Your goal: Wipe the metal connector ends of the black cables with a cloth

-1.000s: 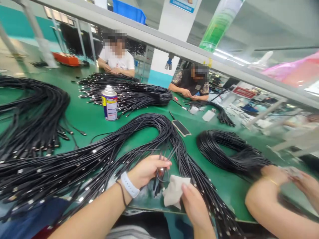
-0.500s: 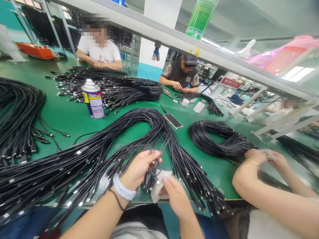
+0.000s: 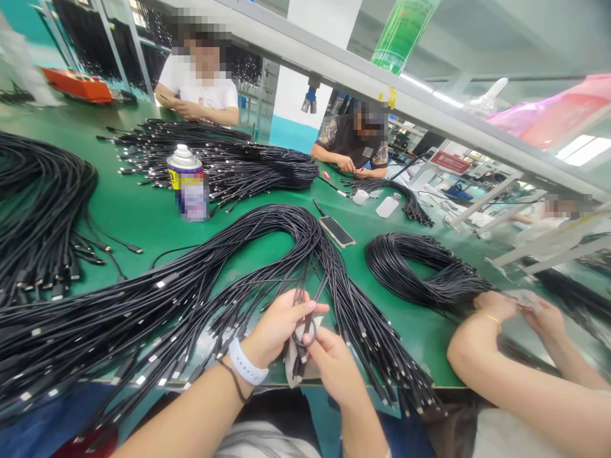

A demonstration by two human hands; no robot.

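My left hand [image 3: 279, 324], with a pale watch band at the wrist, is closed around a few black USB cables [image 3: 300, 296]. Their connector ends hang below its fingers, beside a small loop of cable. My right hand [image 3: 334, 366] pinches a whitish cloth [image 3: 293, 375], which lies behind and under the connectors. Its thumb and fingertips are at the cable loop; the fingers behind the cloth are partly hidden. A large bundle of black cables [image 3: 229, 245] curves across the green table [image 3: 258, 257] around my hands, with many metal plugs towards the near edge.
A spray can [image 3: 188, 184] and a phone [image 3: 337, 231] stand and lie beyond the bundle. At right, a co-worker's hands [image 3: 520, 312] hold a cloth near a coiled cable bundle [image 3: 415, 267]. More cable bundles [image 3: 42, 191] lie left and behind. A shelf beam [image 3: 334, 60] crosses overhead.
My right hand has moved up and in to the cables, bringing the cloth behind their connectors. My left hand still grips the cables. The whole view has shifted slightly.
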